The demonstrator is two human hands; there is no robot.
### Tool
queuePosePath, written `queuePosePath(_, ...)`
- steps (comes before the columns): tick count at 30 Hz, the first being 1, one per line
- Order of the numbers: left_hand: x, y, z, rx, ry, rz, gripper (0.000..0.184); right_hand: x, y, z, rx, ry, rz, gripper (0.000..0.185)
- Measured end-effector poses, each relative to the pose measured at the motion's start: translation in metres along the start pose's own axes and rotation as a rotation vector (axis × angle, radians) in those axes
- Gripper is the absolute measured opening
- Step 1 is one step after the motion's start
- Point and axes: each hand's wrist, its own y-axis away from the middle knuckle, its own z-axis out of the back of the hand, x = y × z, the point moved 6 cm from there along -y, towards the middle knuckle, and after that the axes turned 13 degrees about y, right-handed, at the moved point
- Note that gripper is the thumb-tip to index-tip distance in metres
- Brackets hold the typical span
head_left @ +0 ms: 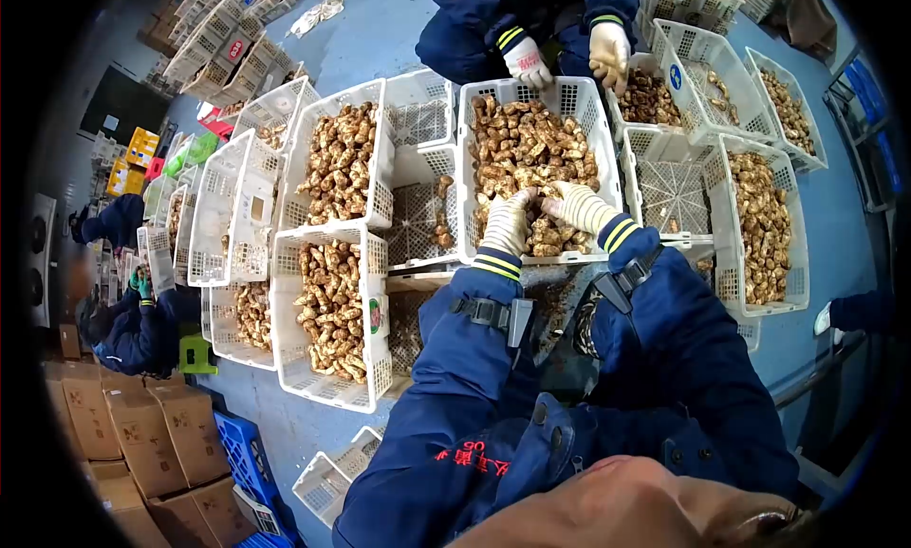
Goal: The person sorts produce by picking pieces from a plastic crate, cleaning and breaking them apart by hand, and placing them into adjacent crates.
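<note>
A white plastic crate (467, 183) in front of me holds a heap of brown and pale mushrooms (531, 145). Over its near part, my left hand (506, 222) and my right hand (584, 209), both in striped white gloves, come close together. Their fingers are closed around a small brown mushroom (539, 197) between the fingertips, partly hidden by the gloves. Loose mushrooms lie directly beneath my hands. At the crate's far side, a co-worker's gloved hand (528, 62) hangs near the rim. The co-worker's other gloved hand (609, 55) is by the neighbouring crate.
Crates of mushrooms stand at left (332, 311) and right (762, 230). A crate with a few mushrooms (413, 221) adjoins mine on the left, and a mesh-bottomed crate (672, 192) on the right. Cardboard boxes (157, 434) are stacked lower left, near another person (142, 334).
</note>
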Motion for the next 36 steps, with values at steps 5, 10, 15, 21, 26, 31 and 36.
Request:
queuePosePath(5,0.003,-0.005,0.005,0.076,0.029,-0.003,0.026,0.002,-0.005,-0.004,-0.091,0.077,0.100,0.062)
queuePosePath(10,0.000,-0.003,0.006,0.066,0.024,-0.010,0.026,0.001,-0.013,-0.012,-0.053,0.120,0.089,0.059)
queuePosePath(15,-0.003,0.002,0.005,0.038,-0.012,0.037,0.030,0.001,-0.014,-0.019,-0.103,0.151,0.220,0.067)
queuePosePath(21,-0.004,0.002,0.004,0.005,0.007,0.026,0.030,0.001,-0.010,-0.019,-0.062,0.182,0.194,0.072)
queuePosePath(26,-0.011,0.018,-0.009,0.011,0.007,0.075,0.032,0.001,-0.008,-0.019,-0.048,0.261,0.195,0.071)
queuePosePath(31,-0.004,0.006,-0.001,0.043,0.023,0.051,0.026,-0.001,-0.009,-0.018,-0.061,0.249,0.183,0.071)
queuePosePath(36,0.000,-0.001,0.003,0.070,0.042,0.012,0.023,-0.005,-0.013,-0.020,-0.072,0.269,0.170,0.068)
